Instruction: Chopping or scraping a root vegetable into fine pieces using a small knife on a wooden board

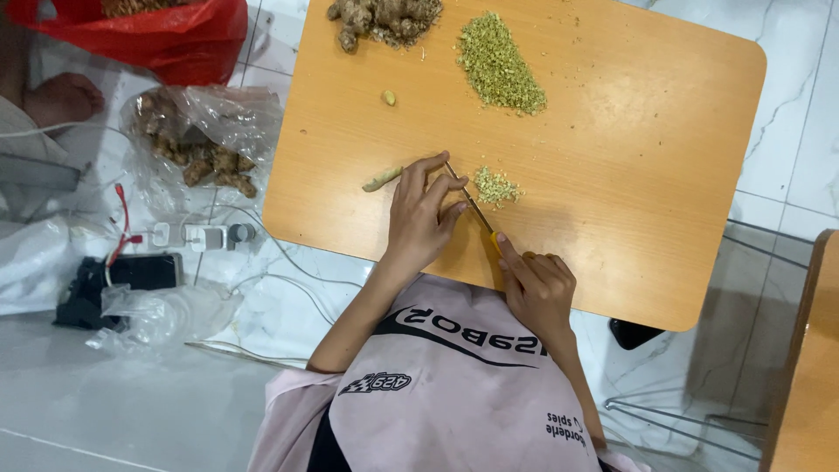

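Note:
My left hand (421, 217) presses a thin pale root piece (382, 181) onto the orange wooden tabletop (647, 175), fingertips beside the blade. In my right hand (537, 287) is a small knife with a yellow handle; its narrow blade (468, 197) lies slanted between my left fingers and a small heap of chopped bits (496, 187). A larger heap of greenish-yellow chopped bits (500, 66) lies farther up the table. Whole knobbly roots (384, 19) are piled at the far edge, and one small piece (389, 98) lies alone.
On the tiled floor to the left sit a clear plastic bag of roots (197, 144), a red plastic bag (149, 35), white plugs with cables (201, 236) and a black phone (131, 273). Another person's foot (61, 96) shows at far left. A second wooden table (808, 367) stands at right.

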